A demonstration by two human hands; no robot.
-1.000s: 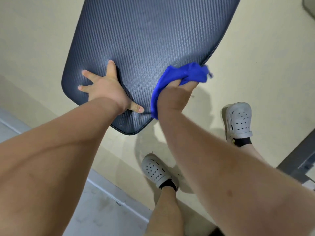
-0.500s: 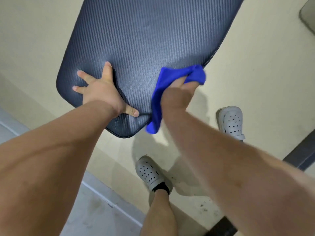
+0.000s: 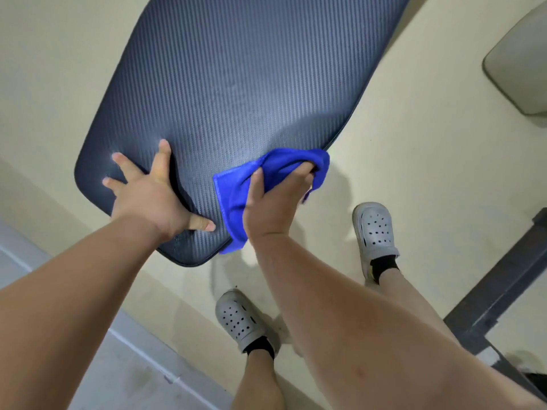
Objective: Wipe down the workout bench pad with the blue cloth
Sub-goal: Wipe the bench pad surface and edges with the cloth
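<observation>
At the near right corner of the bench pad (image 3: pixel 236 84), the right hand (image 3: pixel 273 208), clutching the bunched blue cloth (image 3: pixel 236 196), has swept inward from the edge while the spread left hand (image 3: pixel 148 199) stays braced, so wiping continues.

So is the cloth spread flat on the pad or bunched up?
Bunched. The right hand grips the cloth in a wad against the pad, folds wrapped over the fingers and one end hanging past the edge.
</observation>
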